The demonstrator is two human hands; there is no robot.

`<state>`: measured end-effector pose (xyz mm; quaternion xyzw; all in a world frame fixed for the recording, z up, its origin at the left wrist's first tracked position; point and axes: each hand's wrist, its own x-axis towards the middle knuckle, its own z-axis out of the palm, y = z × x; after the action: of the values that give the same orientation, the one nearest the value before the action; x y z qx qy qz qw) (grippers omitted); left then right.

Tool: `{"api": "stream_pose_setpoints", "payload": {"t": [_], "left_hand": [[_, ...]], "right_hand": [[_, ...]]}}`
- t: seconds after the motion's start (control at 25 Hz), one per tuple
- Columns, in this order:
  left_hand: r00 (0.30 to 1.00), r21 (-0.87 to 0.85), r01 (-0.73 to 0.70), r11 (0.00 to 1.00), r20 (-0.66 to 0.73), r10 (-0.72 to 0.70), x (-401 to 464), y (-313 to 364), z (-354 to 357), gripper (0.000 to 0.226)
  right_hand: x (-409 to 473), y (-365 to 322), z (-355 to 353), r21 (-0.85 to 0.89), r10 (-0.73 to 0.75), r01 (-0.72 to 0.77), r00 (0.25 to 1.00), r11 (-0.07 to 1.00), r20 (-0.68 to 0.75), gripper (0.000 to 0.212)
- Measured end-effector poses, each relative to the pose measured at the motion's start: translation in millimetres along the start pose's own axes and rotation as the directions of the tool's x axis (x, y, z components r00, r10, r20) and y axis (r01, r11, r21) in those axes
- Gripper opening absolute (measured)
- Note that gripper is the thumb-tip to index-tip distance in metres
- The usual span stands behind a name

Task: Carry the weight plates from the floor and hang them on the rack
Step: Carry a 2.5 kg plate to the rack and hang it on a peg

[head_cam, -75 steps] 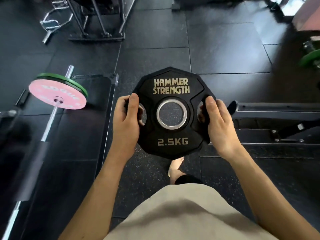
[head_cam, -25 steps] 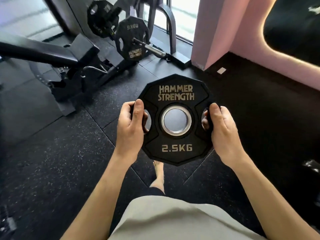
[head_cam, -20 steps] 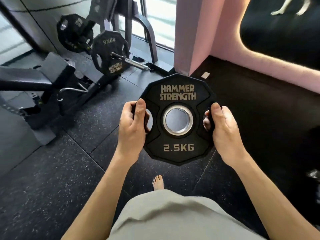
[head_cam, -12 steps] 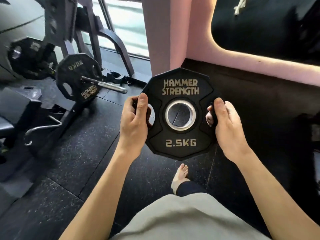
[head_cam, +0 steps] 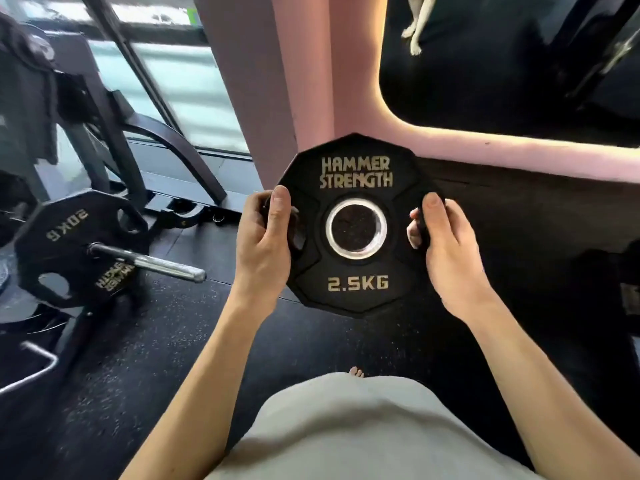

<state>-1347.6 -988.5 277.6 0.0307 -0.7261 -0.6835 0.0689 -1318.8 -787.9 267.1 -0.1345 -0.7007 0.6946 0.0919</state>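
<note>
While both hands carry it at about waist height, the 2.5 kg Hammer Strength plate point(head_cam: 356, 226) faces up toward the camera, logo side readable, steel-ringed centre hole unobstructed. Left hand point(head_cam: 265, 251) grips the left edge, thumb on the face, fingers curled behind through the left grip slot. Right hand point(head_cam: 450, 252) does the same on the right edge; its fingertips point(head_cam: 414, 233) show through the right slot. Plate is off the floor, touching nothing but the hands.

Step in hand, as I judge it: carry phase, lift done, hanging not yet done. Nearest peg in sight is the chrome sleeve point(head_cam: 152, 263) on the plate rack point(head_cam: 104, 109) to the left, already loaded with a 20 kg plate point(head_cam: 74, 252); sleeve tip sticks out free toward the person. Probably the target, but can't confirm.

Next move calls for: turn left, tilt the plate upright so the hole lines up with the sleeve axis, slide it on until it meets the 20 kg plate. Fingers behind the plate need to come clear before it seats, pinch risk.

Room: black rubber floor point(head_cam: 138, 358) between person and rack looks passable. Edges to mind: pink pillar point(head_cam: 263, 81) right ahead, rack's curved base leg point(head_cam: 180, 150), a loose metal handle point(head_cam: 38, 365) low left. Bare toes point(head_cam: 356, 372) sit under the plate, so a drop would hurt.
</note>
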Motion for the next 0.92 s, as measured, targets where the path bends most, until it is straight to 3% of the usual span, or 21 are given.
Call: {"api": "stream_pose_setpoints", "payload": {"t": [0.28,0.52,0.68,0.76,0.92], "left_hand": [[0.993,-0.064,0.002,0.998,0.114,0.006,152,-11,70,0.025],[0.942,-0.027,-0.05,0.998,0.331,0.056,293,-12,146,0.027],[0.849,-0.027,-0.111,0.993,0.516,0.109,373,5,217,0.028],[0.78,-0.049,-0.122,0.991,0.614,0.126,396,13,257,0.026],[0.624,-0.076,-0.12,0.99,0.77,0.135,418,25,344,0.022]], "right_hand": [[146,-2,1,-0.015,-0.009,0.007,0.995,1.0,-0.103,0.031],[263,-7,-3,0.073,-0.027,0.051,0.954,0.996,-0.3,0.028],[320,-23,-21,0.121,0.004,0.062,0.878,0.991,-0.479,0.04],[335,-29,-37,0.139,0.014,0.082,0.816,0.987,-0.578,0.041],[355,-36,-80,0.073,-0.011,0.101,0.657,0.992,-0.754,0.066]]}}
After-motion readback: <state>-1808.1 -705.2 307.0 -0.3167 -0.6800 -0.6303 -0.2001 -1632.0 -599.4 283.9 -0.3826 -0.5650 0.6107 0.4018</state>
